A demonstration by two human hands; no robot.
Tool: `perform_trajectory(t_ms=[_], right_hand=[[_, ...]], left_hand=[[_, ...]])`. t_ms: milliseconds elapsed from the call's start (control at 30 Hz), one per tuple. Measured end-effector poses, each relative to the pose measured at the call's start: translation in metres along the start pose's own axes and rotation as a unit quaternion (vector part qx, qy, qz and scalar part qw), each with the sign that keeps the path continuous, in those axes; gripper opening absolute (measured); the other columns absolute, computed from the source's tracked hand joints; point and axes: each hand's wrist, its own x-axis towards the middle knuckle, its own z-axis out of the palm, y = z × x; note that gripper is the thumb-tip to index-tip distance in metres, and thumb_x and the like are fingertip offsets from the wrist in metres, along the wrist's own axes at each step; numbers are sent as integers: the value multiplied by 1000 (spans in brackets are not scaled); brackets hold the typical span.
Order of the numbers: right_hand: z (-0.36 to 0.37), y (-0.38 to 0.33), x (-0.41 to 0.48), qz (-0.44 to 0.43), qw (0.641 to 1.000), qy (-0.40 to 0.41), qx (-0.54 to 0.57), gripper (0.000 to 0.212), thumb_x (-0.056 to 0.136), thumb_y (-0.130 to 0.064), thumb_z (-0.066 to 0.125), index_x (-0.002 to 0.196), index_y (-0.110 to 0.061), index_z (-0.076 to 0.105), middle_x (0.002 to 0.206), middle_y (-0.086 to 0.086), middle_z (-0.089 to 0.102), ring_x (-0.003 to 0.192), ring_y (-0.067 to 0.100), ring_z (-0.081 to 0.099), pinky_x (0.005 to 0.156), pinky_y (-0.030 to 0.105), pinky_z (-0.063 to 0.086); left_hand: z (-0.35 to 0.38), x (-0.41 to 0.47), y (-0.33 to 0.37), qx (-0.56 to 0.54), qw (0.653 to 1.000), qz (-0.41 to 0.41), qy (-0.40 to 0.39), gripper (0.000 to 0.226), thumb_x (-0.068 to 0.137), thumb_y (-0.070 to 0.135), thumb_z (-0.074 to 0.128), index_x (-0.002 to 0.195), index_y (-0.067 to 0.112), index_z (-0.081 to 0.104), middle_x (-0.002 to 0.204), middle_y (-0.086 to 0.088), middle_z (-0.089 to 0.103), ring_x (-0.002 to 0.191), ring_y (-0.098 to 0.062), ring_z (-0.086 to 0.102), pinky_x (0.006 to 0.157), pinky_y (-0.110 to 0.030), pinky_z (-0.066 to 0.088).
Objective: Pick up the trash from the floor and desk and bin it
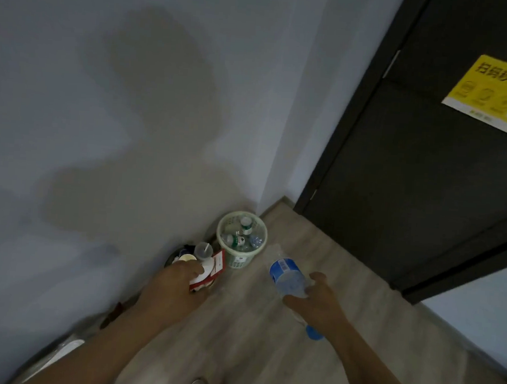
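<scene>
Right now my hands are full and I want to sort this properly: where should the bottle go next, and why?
Probably move the right hand forward and drop its blue-labelled bottle into the green basket: that basket already holds plastic bottles and stands just ahead.

Dim, soft-focus wide-angle view; shadow on wall (151,102), edges bowed.

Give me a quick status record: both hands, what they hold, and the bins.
left hand: grips red-and-white packaging, by the dark bin
right hand: holds plastic bottle, blue label, capped
green basket: on floor in corner, holds several bottles
dark bin: left of basket, heaped; lidded cup with straw on top
bottle binned: not yet
</scene>
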Motion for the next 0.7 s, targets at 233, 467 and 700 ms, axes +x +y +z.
perform_trajectory(t_ms=[233,467,700], right_hand=[[20,-20,121,17,996,-11,-87,59,83,-43,70,127,-12,45,91,-4,55,72,5,55,58,22,40],[63,-25,264,16,994,-36,-106,50,79,-41,71,116,-16,50,91,-3,60,77,14,63,57,25,49],[133,-12,423,-1,986,-62,-156,51,81,-38,69,120,-9,51,108,8,64,94,24,65,78,35,55]], left_hand=[[21,106,-33,-23,999,-49,-7,30,77,26,74,104,13,68,103,1,68,95,-16,62,84,-22,44],[53,205,-71,26,992,-122,-35,28,89,31,58,114,19,60,109,2,64,98,-16,61,79,-20,42],[124,286,-116,16,977,-209,-38,32,88,28,61,119,19,58,115,0,64,89,-10,56,72,-16,43]])
